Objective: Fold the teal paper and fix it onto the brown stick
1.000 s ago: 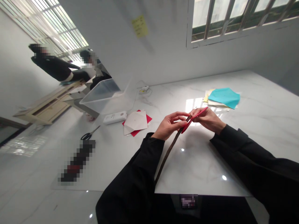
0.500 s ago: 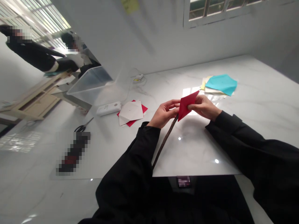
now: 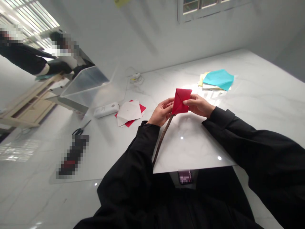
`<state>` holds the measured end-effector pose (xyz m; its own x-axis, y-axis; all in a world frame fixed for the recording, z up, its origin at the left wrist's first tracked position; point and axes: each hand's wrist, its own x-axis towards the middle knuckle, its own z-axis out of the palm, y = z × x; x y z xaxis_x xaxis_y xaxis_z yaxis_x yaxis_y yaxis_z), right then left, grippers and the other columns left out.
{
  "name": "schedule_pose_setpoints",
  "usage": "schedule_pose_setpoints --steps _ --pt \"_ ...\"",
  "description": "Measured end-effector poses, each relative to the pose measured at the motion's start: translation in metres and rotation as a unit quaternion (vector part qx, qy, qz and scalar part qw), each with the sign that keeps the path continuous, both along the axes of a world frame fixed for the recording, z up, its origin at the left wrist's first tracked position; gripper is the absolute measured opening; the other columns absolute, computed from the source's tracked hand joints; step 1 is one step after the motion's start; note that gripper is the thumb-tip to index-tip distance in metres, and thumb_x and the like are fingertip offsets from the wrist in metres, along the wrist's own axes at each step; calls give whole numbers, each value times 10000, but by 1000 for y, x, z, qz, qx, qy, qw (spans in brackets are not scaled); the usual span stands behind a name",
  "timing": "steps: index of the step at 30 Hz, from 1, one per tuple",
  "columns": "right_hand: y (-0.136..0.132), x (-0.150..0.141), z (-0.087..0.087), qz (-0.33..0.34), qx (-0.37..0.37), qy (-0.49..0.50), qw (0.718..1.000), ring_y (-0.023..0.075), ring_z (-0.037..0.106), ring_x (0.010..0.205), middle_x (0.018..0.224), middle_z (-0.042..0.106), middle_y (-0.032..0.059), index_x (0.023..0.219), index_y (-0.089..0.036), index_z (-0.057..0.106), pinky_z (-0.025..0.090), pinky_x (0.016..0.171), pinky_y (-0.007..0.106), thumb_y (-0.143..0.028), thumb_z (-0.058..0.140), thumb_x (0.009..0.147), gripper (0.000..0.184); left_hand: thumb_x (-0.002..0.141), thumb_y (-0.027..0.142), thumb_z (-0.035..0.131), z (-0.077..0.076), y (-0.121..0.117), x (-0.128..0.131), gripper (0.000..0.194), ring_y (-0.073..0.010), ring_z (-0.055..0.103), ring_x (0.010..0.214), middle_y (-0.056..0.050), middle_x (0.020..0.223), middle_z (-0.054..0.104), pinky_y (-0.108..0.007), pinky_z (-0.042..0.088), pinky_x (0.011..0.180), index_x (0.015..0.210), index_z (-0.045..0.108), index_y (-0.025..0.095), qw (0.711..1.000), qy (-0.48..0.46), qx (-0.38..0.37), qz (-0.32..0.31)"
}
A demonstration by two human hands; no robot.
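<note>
A piece of folded red paper (image 3: 182, 99) with crossing crease lines is held up over the table in both hands. My left hand (image 3: 159, 114) is closed on its left edge, the fingers partly behind it. With thumb on the front and fingers behind, my right hand (image 3: 201, 106) pinches the right edge. A thin brown twig (image 3: 163, 136) runs from under the paper's lower left corner down to the table's front edge. Its top end is hidden by the paper and my left hand, so whether the two are joined I cannot tell.
Left of my hands lie white and red paper sheets (image 3: 129, 112), a white oblong device (image 3: 106, 109), and scissors (image 3: 81, 128). A clear plastic bin (image 3: 87, 92) stands behind them. Blue and yellow papers (image 3: 218, 79) lie back right. Two people sit at the far left.
The red paper has turned so its creased face shows more squarely to me. Both hands keep hold of it. The whole view has shifted slightly.
</note>
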<state>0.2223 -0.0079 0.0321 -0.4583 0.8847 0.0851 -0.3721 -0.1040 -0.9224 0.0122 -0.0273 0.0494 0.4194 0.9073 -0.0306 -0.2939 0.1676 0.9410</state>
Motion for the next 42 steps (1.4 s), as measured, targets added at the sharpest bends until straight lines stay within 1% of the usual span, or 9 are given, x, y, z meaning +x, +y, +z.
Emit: schedule_pose_setpoints --steps 6,13,20,26,29,33,36,39,42 --pt "-2 -6 2 3 -30 22 999 257 747 903 999 789 79 1016 -173 749 619 881 414 -314 877 755 323 681 377 976 -4 -2 6 657 -90 571 607 11 822 718 -241 470 613 1263 708 229 998 -9 -40 45" --pt "0 -11 -2 -26 -37 39 998 226 729 873 947 782 74 960 -150 753 612 833 351 -285 843 770 250 652 380 989 -6 -3 10 693 -88 582 630 16 835 709 -238 488 644 1254 689 214 996 -18 -68 57" --pt "2 -12 -2 -41 -47 23 998 237 721 866 946 778 81 907 -174 731 601 844 373 -338 883 722 290 619 366 999 -7 0 10 710 -91 616 643 21 822 698 -242 502 676 1220 659 200 996 -26 -75 41" --pt "7 -10 -1 -75 -49 39 995 226 721 877 933 778 60 892 -188 734 599 882 370 -327 909 686 304 663 388 973 -2 0 5 689 -103 644 660 8 823 686 -237 493 669 1230 638 186 996 16 -76 34" --pt "10 -8 -2 -76 -53 53 994 221 721 856 921 780 67 885 -176 741 605 856 363 -341 918 686 313 676 401 967 1 0 2 691 -108 663 688 -11 856 697 -234 501 685 1243 641 177 996 39 -79 26" --pt "14 -5 -5 -82 -55 63 993 211 729 870 948 788 72 908 -171 757 607 874 347 -355 921 714 314 720 421 943 1 -1 -4 574 -102 667 719 -52 971 720 -226 501 683 1160 686 156 996 61 -64 9" --pt "16 -3 -6 -98 -74 75 990 192 725 887 941 791 52 888 -183 769 605 897 318 -345 937 712 292 751 423 926 -3 -3 -9 512 -96 645 706 -50 933 707 -222 479 652 1121 715 138 996 69 -58 7" --pt "17 -2 -6 -102 -96 73 987 171 713 878 935 784 42 888 -179 764 599 850 278 -348 954 703 314 755 392 929 -9 -5 -15 547 -79 597 659 -33 844 684 -215 449 618 1180 724 115 996 64 -66 0" --pt "17 -1 -7 -80 -108 45 990 169 704 902 1018 776 43 1031 -211 753 585 746 252 -463 908 780 388 728 365 954 -12 -6 -19 584 -70 585 649 -27 821 679 -199 444 606 1199 725 107 996 47 -70 5"
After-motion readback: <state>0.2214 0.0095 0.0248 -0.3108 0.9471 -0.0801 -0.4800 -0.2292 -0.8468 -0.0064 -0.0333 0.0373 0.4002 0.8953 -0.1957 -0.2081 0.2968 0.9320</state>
